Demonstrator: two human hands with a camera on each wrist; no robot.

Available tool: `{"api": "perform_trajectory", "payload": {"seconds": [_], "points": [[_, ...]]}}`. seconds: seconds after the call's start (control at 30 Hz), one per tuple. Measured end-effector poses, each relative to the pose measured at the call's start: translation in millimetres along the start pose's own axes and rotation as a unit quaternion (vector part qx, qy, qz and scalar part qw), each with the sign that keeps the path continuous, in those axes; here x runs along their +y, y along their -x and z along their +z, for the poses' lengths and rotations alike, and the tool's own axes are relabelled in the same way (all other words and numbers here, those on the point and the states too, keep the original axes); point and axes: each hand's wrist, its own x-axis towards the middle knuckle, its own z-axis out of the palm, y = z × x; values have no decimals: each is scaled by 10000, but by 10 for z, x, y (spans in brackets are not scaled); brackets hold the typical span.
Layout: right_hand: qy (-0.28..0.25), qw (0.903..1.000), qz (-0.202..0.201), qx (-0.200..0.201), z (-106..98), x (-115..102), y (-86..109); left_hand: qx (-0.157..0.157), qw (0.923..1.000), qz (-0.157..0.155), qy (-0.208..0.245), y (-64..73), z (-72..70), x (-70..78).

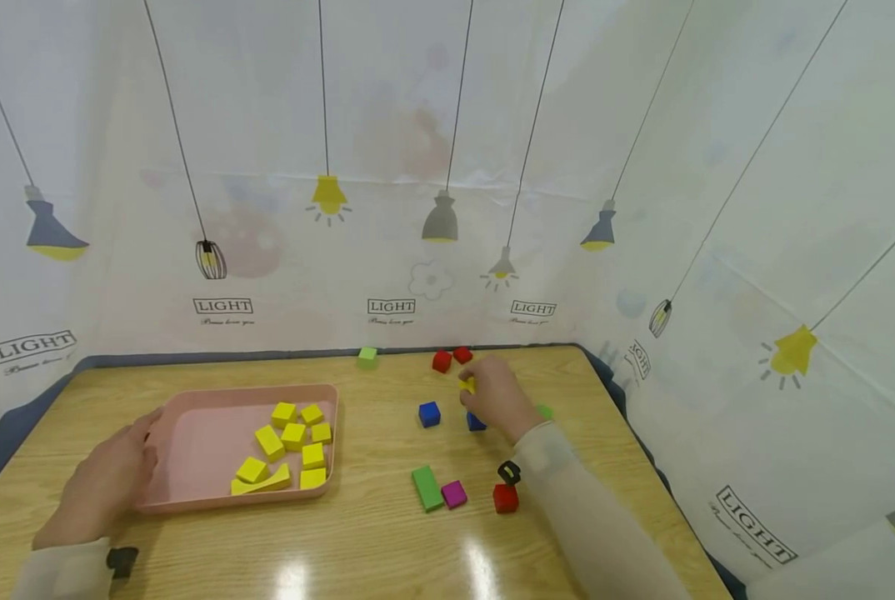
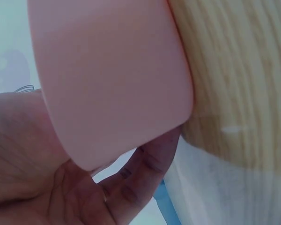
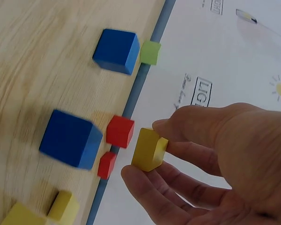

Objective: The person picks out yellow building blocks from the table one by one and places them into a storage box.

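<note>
My right hand (image 1: 498,398) pinches a small yellow block (image 3: 148,149) between thumb and fingers, above the back right of the table. Two blue cubes (image 3: 116,50) (image 3: 70,139) lie close by, one partly behind the hand in the head view. Two yellow blocks (image 3: 64,207) (image 3: 22,215) show on the table in the right wrist view; the hand hides them from the head view. My left hand (image 1: 113,469) grips the left end of a pink tray (image 1: 215,398), fingers bent against its outer wall (image 2: 112,89). Several yellow blocks (image 1: 293,437) lie in the tray's right half.
Two red blocks (image 1: 442,361) (image 1: 462,355) and a light green cube (image 1: 368,358) sit at the table's back edge. Nearer are a green block (image 1: 427,488), a magenta cube (image 1: 454,494) and a red cube (image 1: 506,498). Another green piece (image 1: 543,412) shows past the right wrist. A printed curtain (image 1: 387,250) surrounds the table.
</note>
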Motion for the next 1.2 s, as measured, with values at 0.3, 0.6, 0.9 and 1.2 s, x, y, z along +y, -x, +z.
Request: {"api": "perform_trajectory", "payload": {"seconds": [0.3, 0.6, 0.9, 1.2], "points": [[-91, 9994, -303, -108, 150, -321, 0, -47, 9999, -138, 72, -8, -6, 28], [-302, 9962, -676, -457, 290, -663, 28, -37, 9999, -134, 50, 0, -15, 41], [-19, 9930, -951, -694, 486, -1084, 48, -44, 9999, -134, 38, -8, -6, 27], [232, 9861, -1349, -936, 674, -1570, 28, -117, 9998, -186, 15, -55, 3, 0]]}}
